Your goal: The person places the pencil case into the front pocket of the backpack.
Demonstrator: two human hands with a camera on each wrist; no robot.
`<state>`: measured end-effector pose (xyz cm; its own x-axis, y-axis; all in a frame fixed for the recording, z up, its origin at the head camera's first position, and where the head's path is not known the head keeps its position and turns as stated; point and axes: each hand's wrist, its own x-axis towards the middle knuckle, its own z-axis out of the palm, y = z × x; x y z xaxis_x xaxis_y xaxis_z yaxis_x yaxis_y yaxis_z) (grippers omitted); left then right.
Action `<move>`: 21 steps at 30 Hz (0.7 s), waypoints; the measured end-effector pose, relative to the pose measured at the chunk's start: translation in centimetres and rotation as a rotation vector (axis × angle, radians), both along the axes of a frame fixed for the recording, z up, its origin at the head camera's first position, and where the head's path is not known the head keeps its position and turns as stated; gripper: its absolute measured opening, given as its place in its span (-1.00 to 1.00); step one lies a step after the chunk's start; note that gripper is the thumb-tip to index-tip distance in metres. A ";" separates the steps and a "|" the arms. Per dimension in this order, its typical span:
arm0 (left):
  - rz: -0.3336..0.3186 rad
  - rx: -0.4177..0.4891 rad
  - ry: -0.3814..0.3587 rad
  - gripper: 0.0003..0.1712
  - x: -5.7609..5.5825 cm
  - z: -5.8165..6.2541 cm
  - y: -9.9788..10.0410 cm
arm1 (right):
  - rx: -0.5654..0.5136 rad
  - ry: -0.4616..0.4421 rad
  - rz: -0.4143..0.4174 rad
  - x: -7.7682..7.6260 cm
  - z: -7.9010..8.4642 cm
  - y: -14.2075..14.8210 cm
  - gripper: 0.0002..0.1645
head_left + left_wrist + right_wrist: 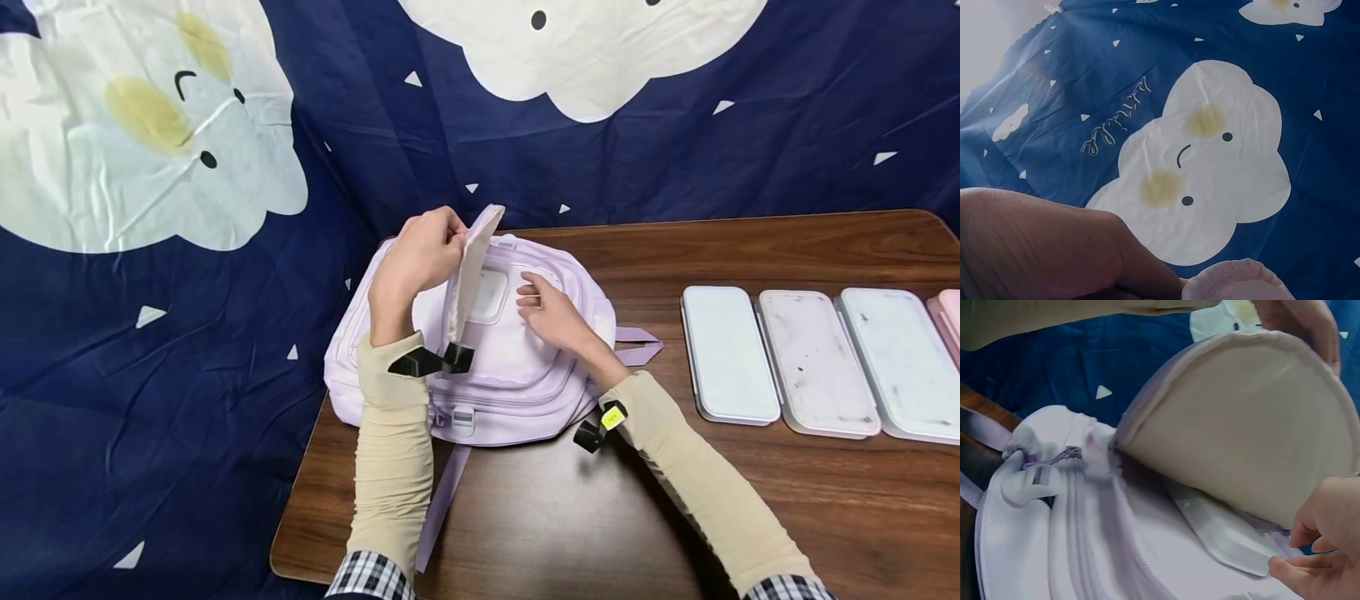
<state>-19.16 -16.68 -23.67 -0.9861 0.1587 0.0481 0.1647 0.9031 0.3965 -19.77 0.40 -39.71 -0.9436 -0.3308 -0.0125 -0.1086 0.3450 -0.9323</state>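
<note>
A lavender backpack (517, 358) lies on its back on the table, its front pocket unzipped. My left hand (423, 258) pinches the top edge of the pocket flap (1241, 425) and holds it upright, the beige lining facing right. Inside the pocket lies a flat white case (489, 297), partly hidden by the flap in the right wrist view. Just to the right of the case hovers my right hand (553, 317), fingers loosely bent and nothing held. In the left wrist view, only the back of the left hand (1054, 250) and the flap's rim (1238, 281) show.
To the right, a white case (731, 354), a pale pinkish case (817, 362), another white case (903, 362) and a pink one (951, 321) lie in a row on the wooden table (540, 517). A dark blue cloud-print curtain (360, 108) hangs behind and left.
</note>
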 end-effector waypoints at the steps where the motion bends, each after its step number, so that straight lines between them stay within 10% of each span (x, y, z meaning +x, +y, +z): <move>1: 0.001 -0.001 -0.002 -0.77 0.0 0.0 0.0 | -0.008 0.006 -0.014 0.0 0.2 0.3 -0.31; 21: -0.002 -0.007 -0.002 -0.77 0.0 -0.1 -0.4 | -0.057 0.070 -0.176 0.4 0.2 5.7 -0.38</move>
<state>-19.20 -17.08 -23.81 -0.9860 0.1609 0.0449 0.1655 0.9056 0.3905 -19.33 6.09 -39.54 -0.9849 -0.1585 0.0689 -0.1161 0.3109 -0.9433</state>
